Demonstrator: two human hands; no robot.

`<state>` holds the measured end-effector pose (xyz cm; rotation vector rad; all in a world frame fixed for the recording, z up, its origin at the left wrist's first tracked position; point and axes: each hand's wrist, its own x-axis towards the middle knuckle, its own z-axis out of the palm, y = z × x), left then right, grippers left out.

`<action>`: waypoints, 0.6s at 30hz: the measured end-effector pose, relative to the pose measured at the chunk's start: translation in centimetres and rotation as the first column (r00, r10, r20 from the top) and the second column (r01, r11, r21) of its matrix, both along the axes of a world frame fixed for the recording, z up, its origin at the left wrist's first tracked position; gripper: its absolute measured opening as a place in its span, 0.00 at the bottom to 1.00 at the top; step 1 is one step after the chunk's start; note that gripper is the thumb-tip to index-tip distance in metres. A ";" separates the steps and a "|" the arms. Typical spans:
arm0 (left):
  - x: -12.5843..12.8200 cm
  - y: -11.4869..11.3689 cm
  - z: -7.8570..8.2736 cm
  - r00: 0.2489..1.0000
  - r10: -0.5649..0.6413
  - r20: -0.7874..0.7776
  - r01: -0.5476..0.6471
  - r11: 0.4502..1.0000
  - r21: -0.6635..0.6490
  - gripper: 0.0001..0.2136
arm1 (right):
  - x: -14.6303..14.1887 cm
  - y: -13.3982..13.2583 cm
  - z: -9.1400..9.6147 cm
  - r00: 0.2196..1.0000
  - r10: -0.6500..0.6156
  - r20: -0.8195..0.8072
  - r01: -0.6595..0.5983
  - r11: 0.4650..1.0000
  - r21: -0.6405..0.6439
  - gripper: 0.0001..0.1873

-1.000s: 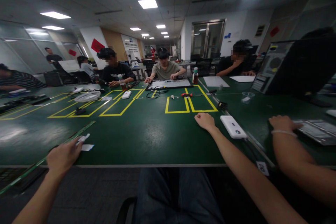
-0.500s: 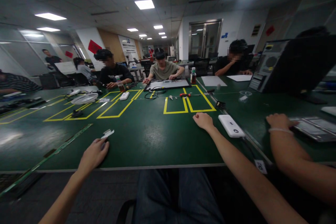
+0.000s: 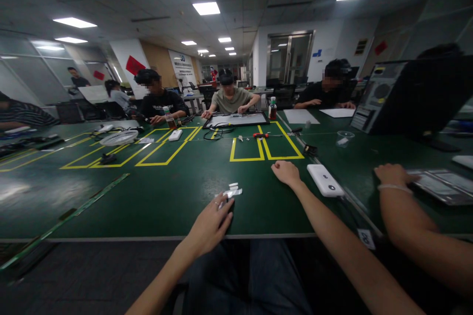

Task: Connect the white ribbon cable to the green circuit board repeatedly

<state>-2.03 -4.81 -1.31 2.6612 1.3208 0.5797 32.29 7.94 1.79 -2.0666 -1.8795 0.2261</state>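
A narrow green circuit-board strip lies slantwise on the green tabletop. Next, the left hand reaches over the table's near edge, thumb apart from the fingers, whose tips meet small white scraps, one flat and glossy, others short and stubby; whether they pinch any, I cannot tell. The right hand rests with curled fingers beside a white power bank.

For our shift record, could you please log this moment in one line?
left hand: at small white pieces; right hand: on green table, beside white device; green strip: at left
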 end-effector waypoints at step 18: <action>4.6 -3.2 0.1 0.987 -0.048 -0.156 0.083 0.971 0.222 0.25 | 0.0 0.1 -0.3 1.000 -0.004 -0.011 0.004 1.000 -0.001 0.18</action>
